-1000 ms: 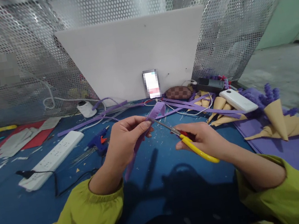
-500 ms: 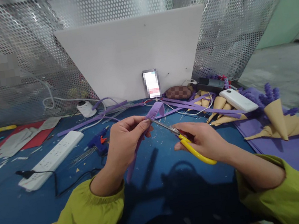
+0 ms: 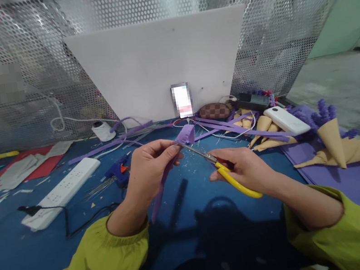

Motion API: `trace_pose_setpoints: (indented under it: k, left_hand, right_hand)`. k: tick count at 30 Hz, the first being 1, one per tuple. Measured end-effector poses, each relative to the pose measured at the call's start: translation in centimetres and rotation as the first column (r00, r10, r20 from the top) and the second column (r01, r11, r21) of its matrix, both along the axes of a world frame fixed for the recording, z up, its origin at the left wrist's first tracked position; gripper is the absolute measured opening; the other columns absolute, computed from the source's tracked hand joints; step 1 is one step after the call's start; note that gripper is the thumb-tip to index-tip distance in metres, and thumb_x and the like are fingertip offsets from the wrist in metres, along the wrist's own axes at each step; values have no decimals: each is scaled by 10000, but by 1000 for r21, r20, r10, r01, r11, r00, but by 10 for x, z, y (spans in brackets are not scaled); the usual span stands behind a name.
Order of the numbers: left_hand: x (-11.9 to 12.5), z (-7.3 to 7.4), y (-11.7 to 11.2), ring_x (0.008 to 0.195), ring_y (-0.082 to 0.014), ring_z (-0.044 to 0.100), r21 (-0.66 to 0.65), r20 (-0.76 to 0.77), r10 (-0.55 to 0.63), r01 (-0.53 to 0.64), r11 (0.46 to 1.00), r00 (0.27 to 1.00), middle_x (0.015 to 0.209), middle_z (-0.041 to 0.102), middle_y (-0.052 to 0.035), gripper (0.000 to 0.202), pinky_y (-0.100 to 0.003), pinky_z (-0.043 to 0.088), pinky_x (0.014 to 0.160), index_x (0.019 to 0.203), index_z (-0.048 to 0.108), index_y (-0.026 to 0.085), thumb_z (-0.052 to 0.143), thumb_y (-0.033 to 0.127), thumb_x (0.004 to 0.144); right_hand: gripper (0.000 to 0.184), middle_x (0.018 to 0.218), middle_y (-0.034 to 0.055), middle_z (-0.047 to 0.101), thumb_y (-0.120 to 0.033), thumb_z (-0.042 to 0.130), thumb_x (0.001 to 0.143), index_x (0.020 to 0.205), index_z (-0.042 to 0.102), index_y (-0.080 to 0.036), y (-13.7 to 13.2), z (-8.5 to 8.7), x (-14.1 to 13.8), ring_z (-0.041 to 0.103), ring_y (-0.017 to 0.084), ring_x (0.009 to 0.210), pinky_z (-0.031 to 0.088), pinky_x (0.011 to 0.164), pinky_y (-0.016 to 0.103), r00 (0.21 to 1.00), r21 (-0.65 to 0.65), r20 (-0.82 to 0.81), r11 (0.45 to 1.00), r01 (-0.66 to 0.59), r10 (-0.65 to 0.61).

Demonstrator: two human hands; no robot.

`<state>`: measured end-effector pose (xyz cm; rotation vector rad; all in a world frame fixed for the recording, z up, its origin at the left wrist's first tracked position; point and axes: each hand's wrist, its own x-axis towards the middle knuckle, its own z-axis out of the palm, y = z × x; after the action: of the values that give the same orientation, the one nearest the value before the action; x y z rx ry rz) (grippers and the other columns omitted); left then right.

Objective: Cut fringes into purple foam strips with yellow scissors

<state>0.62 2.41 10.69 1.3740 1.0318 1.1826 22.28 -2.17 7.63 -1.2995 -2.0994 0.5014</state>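
A purple paper strip is pinched between the thumb and fingers of my left hand. Its upper end curls over beyond my fingertips and looks finely fringed, while its tail hangs below the hand. My right hand is wrapped around yellow-handled scissors. Their metal blades point up and left and meet the strip's edge close beside my left thumb; whether the blades are parted there I cannot make out. Both hands are held above the blue table.
A white power strip and a blue glue gun lie to the left. Purple strips and cables spread along the back, near a propped phone. At right are a white power bank, paper cones and purple sheets.
The curled upper end of the strip has shifted slightly down and left. Both hands keep nearly the same position and grip.
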Motion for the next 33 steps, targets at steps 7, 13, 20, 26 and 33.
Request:
trace_pose_setpoints:
  k: [7, 13, 20, 26, 33]
  left_hand:
    - [2, -1, 1, 531, -96, 571, -14, 53, -10, 10, 1000, 999, 613, 672, -8, 148, -202, 470, 534, 721, 743, 172, 788, 309, 686]
    - [-2, -5, 3, 548, -98, 573, 73, -51, 14, -10, 997, 999, 623, 667, 0, 148, -198, 467, 536, 761, 747, 175, 766, 317, 723]
    - [-2, -5, 2, 542, -92, 551, 117, -113, 3, 10, 993, 994, 599, 645, 1, 138, -188, 443, 525, 759, 736, 166, 736, 304, 762]
    - [-3, -6, 3, 540, -86, 548, 116, -107, -17, 29, 993, 994, 606, 646, 9, 112, -184, 440, 527, 744, 729, 175, 721, 282, 776]
    - [0, -4, 3, 532, -88, 564, -7, 10, -32, 32, 999, 999, 608, 661, 5, 144, -182, 454, 519, 748, 743, 174, 775, 312, 721]
  right_hand:
    - [319, 625, -53, 444, -486, 640, 846, 783, 535, -192, 0, -1, 0, 370, 86, 562, 263, 537, 202, 1000, 31, 5, 999, 18, -18]
    - [303, 634, -45, 468, -479, 629, 851, 797, 550, -192, 1, 0, -1, 402, 96, 575, 264, 537, 209, 1000, -13, 14, 1000, -4, 4]
    - [357, 617, -53, 411, -493, 622, 851, 720, 470, -197, 2, -1, 0, 363, 93, 566, 258, 529, 206, 999, -30, -19, 999, -35, 34]
    - [396, 600, -60, 381, -482, 618, 855, 680, 401, -200, 2, -1, 1, 338, 87, 557, 250, 526, 201, 998, -33, -32, 998, -46, 45]
    - [417, 617, -65, 353, -491, 626, 848, 680, 381, -199, 5, -4, 3, 306, 85, 574, 249, 525, 204, 989, -122, -128, 988, -96, 80]
